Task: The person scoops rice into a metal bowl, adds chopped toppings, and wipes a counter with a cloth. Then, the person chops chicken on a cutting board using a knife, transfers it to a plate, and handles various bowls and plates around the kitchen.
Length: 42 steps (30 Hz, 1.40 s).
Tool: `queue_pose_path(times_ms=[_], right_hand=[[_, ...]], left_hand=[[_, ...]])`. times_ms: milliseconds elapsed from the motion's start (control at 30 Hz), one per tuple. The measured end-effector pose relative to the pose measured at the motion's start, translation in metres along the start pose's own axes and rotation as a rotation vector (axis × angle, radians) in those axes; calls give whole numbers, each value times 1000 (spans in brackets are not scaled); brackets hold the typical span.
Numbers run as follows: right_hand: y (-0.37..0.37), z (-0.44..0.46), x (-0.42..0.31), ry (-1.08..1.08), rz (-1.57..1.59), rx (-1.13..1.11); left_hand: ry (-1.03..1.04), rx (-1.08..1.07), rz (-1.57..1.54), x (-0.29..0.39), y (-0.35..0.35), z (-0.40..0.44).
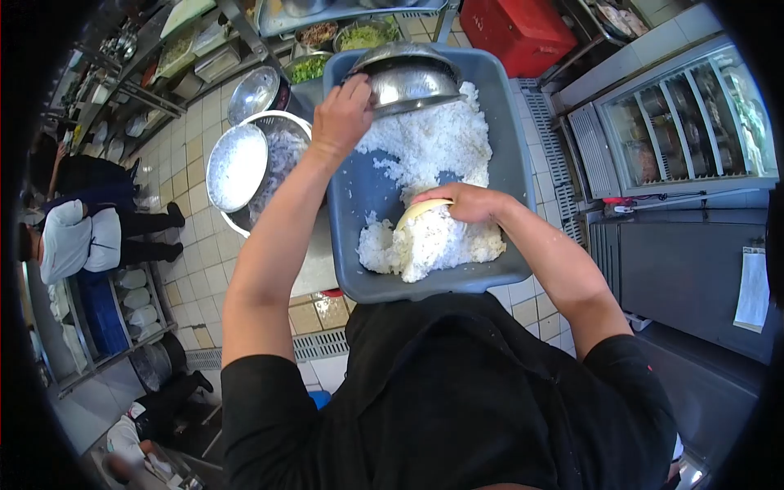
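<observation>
A large grey-blue plastic tub stands in front of me with white cooked rice spread in its far part and heaped in its near part. My left hand grips the rim of a shiny metal bowl, tilted over the far end of the tub. Low in the tub, my right hand is closed on a pale yellow curved-edged utensil. Rice rests against it and hides most of its shape, so I cannot tell whether it is a scoop or a small bowl.
Left of the tub, a white round container carries a smaller rice-filled bowl. Pans of chopped greens stand beyond. A red box and a glass-front fridge are at right. A co-worker stands at far left.
</observation>
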State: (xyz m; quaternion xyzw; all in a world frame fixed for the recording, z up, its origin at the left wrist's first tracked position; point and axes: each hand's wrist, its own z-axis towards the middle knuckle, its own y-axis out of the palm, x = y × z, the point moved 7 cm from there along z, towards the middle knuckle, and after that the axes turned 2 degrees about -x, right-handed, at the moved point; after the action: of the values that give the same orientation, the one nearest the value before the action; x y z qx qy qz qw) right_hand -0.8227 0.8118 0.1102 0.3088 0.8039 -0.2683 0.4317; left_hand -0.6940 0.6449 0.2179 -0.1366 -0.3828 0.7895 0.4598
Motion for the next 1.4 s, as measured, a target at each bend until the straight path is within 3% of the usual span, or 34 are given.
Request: queue_pose_path(times_ms=[100,133,200,267,333,367,400,433,467,533,600,667,767,900,1000,1167,1267,1333,1400], right_hand=[[-13,-25,4,94,202,136],[-18,-31,13,91,199,150],[-32,-47,30,226,383,290],[-48,-68,0,132,474,384],[-75,-85,-32,-79,552,613],[-79,-85,-37,-85,546,618],[-94,-95,-50,-185,307,807],[-103,-106,-66,-285,60,987],[-102,-102,-69,-292,51,993],[-93,-111,-97,-371,-535,1357],[-79,-89,-104,-418,-706,1319],[-67,-74,-95,-324,-770,1270],[-86,-89,-102,-476,-621,1312],[-81,-141,-144,-457,-629,1389],[-64,-104,-127,38,-768,1083],[-60,-90,-142,-238,-723,1121],[-59,-140,-187,-353,-692,1225],[-40,-121,-173,-369,-756,1200],[-25,-80,-153,-278,-663,1001]], left_hand=[[-223,-158,-37,8,3,-10],[-211,-150,-41,15,-2,-11],[-429,-272,-97,15,-9,-17],[-536,-217,-172,19,-28,-12],[-798,-345,-263,6,-30,-23],[-920,-425,-439,-6,-6,-47],[-914,-417,-442,-1,1,-55],[-1044,-383,-665,6,8,-71],[-1166,-343,-893,16,14,-83],[-1321,-378,-1097,41,26,-97],[-1412,-323,-1222,60,36,-102],[-1415,-229,-1278,66,51,-104],[-1470,-171,-1281,57,59,-135],[-1488,-239,-1338,63,48,-146],[-1448,-191,-1436,71,49,-137],[-1450,-118,-1455,67,50,-130],[-1486,-100,-1465,59,47,-130],[-1528,-82,-1444,62,42,-129],[-1517,-121,-1415,71,40,-125]])
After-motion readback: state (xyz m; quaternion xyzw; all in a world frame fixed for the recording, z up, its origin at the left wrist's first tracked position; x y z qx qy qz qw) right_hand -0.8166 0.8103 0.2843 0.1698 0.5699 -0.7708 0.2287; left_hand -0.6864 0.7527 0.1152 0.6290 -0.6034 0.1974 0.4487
